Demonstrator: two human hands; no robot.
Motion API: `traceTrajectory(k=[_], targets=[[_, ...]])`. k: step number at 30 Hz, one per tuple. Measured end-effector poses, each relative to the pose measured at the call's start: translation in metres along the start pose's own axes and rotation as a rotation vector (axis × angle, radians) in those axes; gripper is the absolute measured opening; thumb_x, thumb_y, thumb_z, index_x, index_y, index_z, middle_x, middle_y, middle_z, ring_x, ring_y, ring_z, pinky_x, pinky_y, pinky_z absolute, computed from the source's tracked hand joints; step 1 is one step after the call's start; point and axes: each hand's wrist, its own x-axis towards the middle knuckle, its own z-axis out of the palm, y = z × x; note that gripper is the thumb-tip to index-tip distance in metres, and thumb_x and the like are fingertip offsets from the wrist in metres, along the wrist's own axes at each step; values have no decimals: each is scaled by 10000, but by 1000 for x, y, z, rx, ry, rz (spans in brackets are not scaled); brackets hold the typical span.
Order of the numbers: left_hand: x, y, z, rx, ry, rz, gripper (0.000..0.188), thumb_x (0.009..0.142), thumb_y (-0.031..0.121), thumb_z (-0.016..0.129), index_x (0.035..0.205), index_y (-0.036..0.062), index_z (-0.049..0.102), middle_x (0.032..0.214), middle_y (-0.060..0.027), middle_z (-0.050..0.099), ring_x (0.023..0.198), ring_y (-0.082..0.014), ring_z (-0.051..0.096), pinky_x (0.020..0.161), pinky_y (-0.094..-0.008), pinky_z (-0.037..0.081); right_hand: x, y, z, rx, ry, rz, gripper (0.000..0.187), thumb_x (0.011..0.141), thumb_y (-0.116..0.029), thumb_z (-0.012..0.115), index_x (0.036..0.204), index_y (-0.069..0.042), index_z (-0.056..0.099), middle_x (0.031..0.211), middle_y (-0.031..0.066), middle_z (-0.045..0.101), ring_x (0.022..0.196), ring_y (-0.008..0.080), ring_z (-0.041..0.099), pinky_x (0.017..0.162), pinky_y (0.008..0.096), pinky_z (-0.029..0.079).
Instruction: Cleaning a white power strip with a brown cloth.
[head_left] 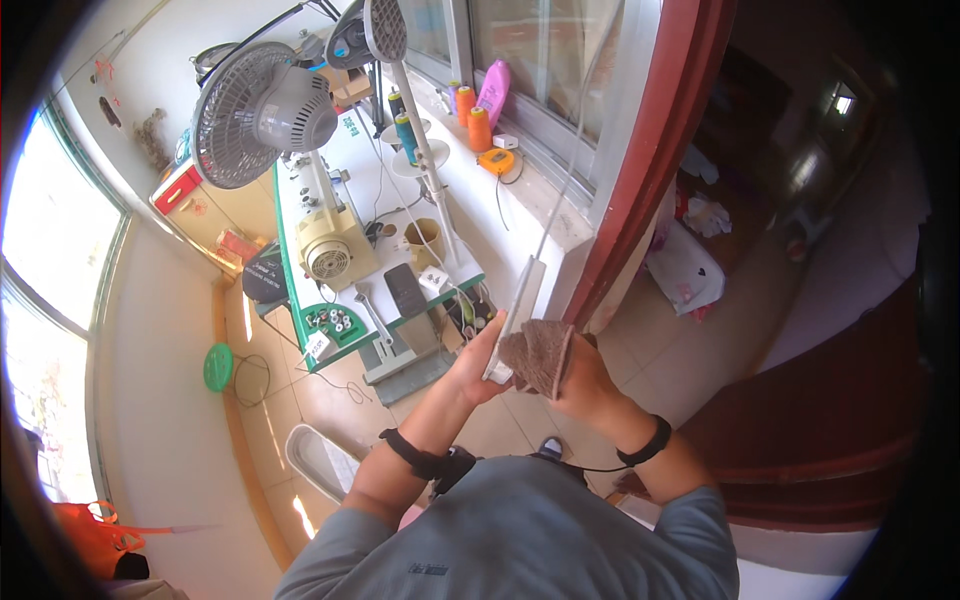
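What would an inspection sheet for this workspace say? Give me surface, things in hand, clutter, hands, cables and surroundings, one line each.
Surface: white table with green edging, bearing a beige sewing machine.
Things in hand: white strip-like object and crumpled brown cloth.
Clutter: dark phone-like object and green bobbin tray on the table; orange thread spools and orange tape measure on the windowsill.
Hands: left hand grips the white object; right hand holds the cloth at its lower end.
Cables: dark cable looped on the floor.
Surroundings: grey fan, window, tiled floor.
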Motion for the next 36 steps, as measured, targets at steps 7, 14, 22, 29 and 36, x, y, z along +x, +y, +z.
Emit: traceTrajectory(k=[7, 14, 22, 29, 36], targets=[[-8, -5, -2, 47, -143, -78, 483, 1000, 442, 370, 1253, 59, 521, 1198, -78, 604, 1029, -185, 610, 836, -344, 510, -10, 6, -10, 278, -137, 80, 386, 724, -171, 754, 1094, -119, 658, 1084, 84, 640, 993, 300, 606, 834, 403, 480], [5, -10, -1, 279, 243, 347, 519, 982, 441, 438, 1214, -14, 530, 1158, -117, 599, 1025, -199, 599, 855, -346, 491, -10, -5, 12, 2, -49, 124, 375, 770, -89, 689, 1140, -106, 631, 1140, 127, 609, 1049, 321, 577, 869, 400, 469], [-9, 3, -1, -34, -189, -74, 484, 992, 441, 398, 1257, 55, 517, 1191, -97, 597, 1062, -216, 601, 891, -357, 507, -10, 11, -3, 347, -125, 109, 341, 796, -65, 676, 1132, -46, 623, 1153, 125, 603, 1042, 286, 587, 877, 386, 469], [6, -7, -7, 452, 311, 613, 462, 990, 433, 425, 1212, 44, 535, 1129, -93, 611, 1032, -206, 590, 880, -343, 475, -7, 0, 10, -27, -97, 97, 391, 769, -28, 670, 1153, -43, 602, 1150, 138, 592, 1021, 314, 586, 879, 401, 471], [-9, 10, 1, 40, -113, 83, 438, 1001, 425, 384, 1192, 65, 546, 1130, -72, 609, 1036, -195, 589, 897, -340, 480, -9, -13, 6, 526, -2, 344, 326, 859, -48, 627, 1173, 2, 554, 1163, 112, 583, 965, 234, 618, 840, 389, 497]])
